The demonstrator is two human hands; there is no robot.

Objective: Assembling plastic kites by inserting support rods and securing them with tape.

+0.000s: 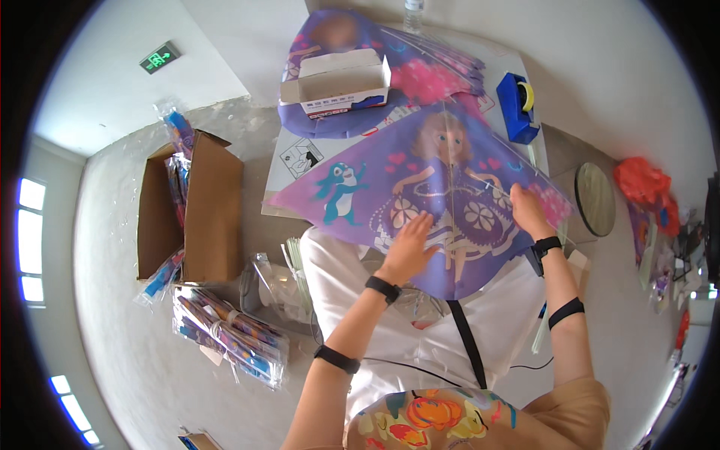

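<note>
A purple kite (390, 180) printed with a doll-like figure and a small blue animal lies spread over the table's near edge and my lap. A thin spine runs down its middle. Flat on its lower left part rests my left hand (409, 251), fingers stretched out. My right hand (529, 212) is closed at the kite's lower right side, gripping the cloth near the edge; its fingertips are partly hidden, so whether a rod is also in them I cannot tell.
On the white table (517, 67) are more stacked kites (431, 56), an open white box (341, 82), a blue tape dispenser (516, 112) and a bottle (413, 15). Left on the floor stand a cardboard box (214, 210) and bundled kites (232, 334). A round stool (595, 199) is right.
</note>
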